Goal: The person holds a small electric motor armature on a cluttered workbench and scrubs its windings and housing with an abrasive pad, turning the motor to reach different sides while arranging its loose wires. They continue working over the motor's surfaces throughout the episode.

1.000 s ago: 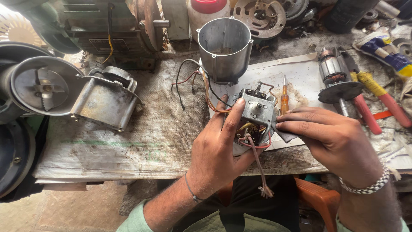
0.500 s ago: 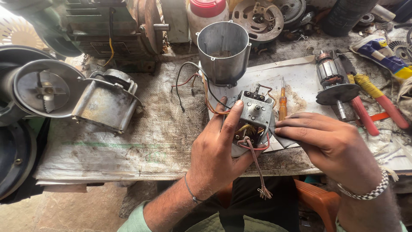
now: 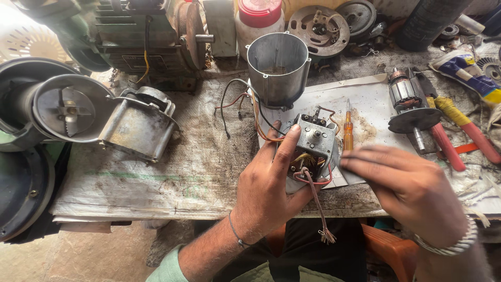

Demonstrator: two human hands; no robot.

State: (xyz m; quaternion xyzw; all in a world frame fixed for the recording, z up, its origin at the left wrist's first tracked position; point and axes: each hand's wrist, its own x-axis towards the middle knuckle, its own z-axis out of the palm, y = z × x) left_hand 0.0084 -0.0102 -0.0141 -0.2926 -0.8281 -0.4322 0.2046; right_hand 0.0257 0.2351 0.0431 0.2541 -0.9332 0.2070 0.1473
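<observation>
Steel cylinder (image 3: 277,68) stands open and hollow just beyond the left hand (image 3: 271,193), which grips a small motor stator (image 3: 314,145) over the bench's near edge. Right hand (image 3: 412,190), fingers extended, blurred, hovers beside it; screwdriver (image 3: 348,129) lies between.

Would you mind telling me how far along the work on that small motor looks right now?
Done: the motor is already apart, with the armature lying on the bench and the metal housing cup standing empty. In hand: the left hand grips the stator block, its wires dangling loose; the right hand is blurred beside it. Left: nothing is reassembled; the screwdriver lies unused.
</observation>
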